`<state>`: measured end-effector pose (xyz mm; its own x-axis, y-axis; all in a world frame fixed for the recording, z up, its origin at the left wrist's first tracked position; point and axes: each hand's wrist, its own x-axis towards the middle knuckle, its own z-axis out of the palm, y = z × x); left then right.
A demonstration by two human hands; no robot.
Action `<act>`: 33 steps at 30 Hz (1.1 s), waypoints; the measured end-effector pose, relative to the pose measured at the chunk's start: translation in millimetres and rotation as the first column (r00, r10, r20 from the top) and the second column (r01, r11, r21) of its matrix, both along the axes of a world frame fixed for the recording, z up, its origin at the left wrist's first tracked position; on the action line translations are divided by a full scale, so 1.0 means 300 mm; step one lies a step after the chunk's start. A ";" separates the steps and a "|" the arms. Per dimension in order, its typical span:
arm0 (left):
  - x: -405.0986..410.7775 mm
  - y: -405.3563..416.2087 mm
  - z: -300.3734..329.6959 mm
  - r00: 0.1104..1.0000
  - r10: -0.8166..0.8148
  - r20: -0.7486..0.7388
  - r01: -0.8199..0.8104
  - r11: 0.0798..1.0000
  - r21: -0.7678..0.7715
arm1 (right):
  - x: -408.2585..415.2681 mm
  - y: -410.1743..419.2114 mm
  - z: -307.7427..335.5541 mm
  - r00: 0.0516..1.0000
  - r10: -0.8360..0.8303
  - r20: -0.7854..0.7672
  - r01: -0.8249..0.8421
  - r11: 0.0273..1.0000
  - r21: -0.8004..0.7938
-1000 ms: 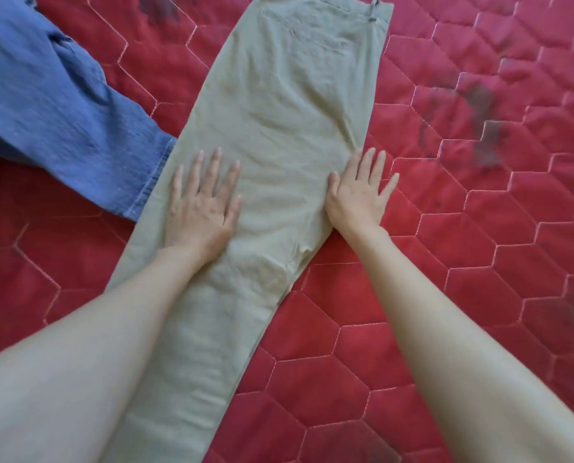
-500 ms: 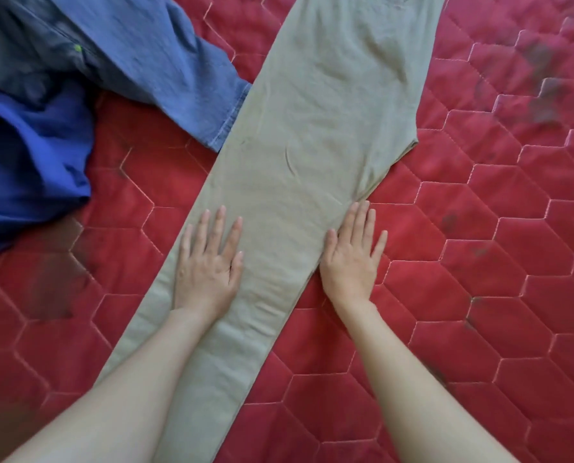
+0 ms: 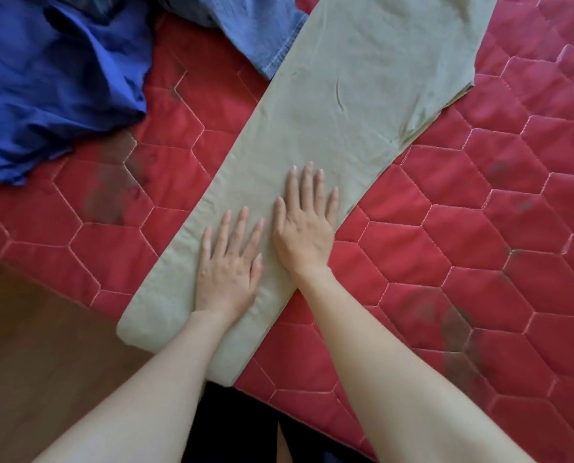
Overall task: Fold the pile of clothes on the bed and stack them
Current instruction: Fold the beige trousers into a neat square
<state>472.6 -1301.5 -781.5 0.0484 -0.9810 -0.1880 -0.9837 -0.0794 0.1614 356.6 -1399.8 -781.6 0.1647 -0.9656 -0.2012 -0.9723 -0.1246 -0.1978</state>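
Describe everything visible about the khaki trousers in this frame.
The khaki trousers look like woven cotton, lying flat and diagonal on the red quilted bedspread, legs seemingly stacked, the hem end overhanging the bed's edge. Light creases remain near the crotch. The left hand and right hand press flat on the lower leg. A denim garment meets their upper left edge.

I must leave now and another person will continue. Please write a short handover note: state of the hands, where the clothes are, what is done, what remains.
Left hand and right hand: both flat, fingers straight, pressing the khaki trousers.
Trousers: folded lengthwise, legs together, lying diagonally on the red quilt, hem at the bed's near edge.
Jeans and blue garment: unfolded, at the far left.
Done: lengthwise fold.
Left: fold the trousers across, fold the others, stack.
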 end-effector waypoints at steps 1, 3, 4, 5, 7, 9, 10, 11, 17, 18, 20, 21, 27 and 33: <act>0.015 0.044 -0.002 1.000 0.003 0.009 -0.003 1.000 -0.004 | -0.041 0.047 -0.004 0.999 -0.035 -0.008 0.035 0.999 -0.026; 0.036 0.106 -0.001 1.000 -0.002 0.006 0.002 1.000 -0.009 | -0.114 0.148 0.004 0.996 -0.088 -0.023 0.088 0.996 -0.036; 0.041 0.122 -0.001 1.000 -0.011 0.003 0.011 1.000 -0.012 | -0.140 0.189 0.013 0.995 -0.094 -0.041 0.093 0.995 -0.027; 0.045 0.126 -0.001 1.000 -0.019 0.002 0.019 1.000 -0.014 | -0.156 0.214 0.021 0.994 -0.092 -0.059 0.092 0.996 -0.008; 0.058 0.122 0.002 0.999 -0.043 -0.005 0.043 0.999 -0.012 | -0.156 0.221 0.042 0.990 -0.123 -0.069 0.127 0.991 0.043; 0.084 0.113 0.001 0.994 -0.107 -0.016 0.107 0.994 -0.025 | -0.106 0.185 0.066 0.971 -0.229 -0.064 0.230 0.973 0.013; 0.106 0.109 -0.002 0.988 -0.154 -0.020 0.154 0.987 -0.035 | -0.062 0.155 0.081 0.961 -0.273 -0.054 0.272 0.962 -0.021; 0.133 0.104 -0.006 0.978 -0.207 -0.029 0.206 0.977 -0.049 | -0.008 0.121 0.096 0.956 -0.292 -0.036 0.290 0.956 -0.050; 0.314 0.118 -0.019 0.908 -0.417 -0.043 0.410 0.905 -0.117 | 0.256 0.133 0.046 0.968 -0.249 -0.034 0.250 0.968 0.030; 0.344 0.139 -0.020 0.909 -0.416 -0.035 0.410 0.904 -0.119 | 0.262 0.195 0.024 0.961 -0.269 -0.065 0.272 0.962 0.038; 0.398 0.180 -0.021 0.905 -0.424 -0.037 0.417 0.901 -0.124 | 0.254 0.335 0.006 0.938 -0.336 -0.083 0.336 0.942 -0.006; 0.421 0.201 -0.023 0.898 -0.436 -0.051 0.427 0.895 -0.129 | 0.245 0.405 0.005 0.926 -0.369 -0.080 0.368 0.929 -0.034; 0.507 0.291 -0.013 0.865 -0.496 -0.070 0.489 0.867 -0.100 | 0.204 0.738 0.031 0.845 -0.526 -0.095 0.524 0.851 -0.040; 0.525 0.254 0.045 0.848 -0.511 -0.143 0.512 0.858 -0.030 | 0.260 0.746 0.091 0.792 -0.610 0.009 0.610 0.791 -0.041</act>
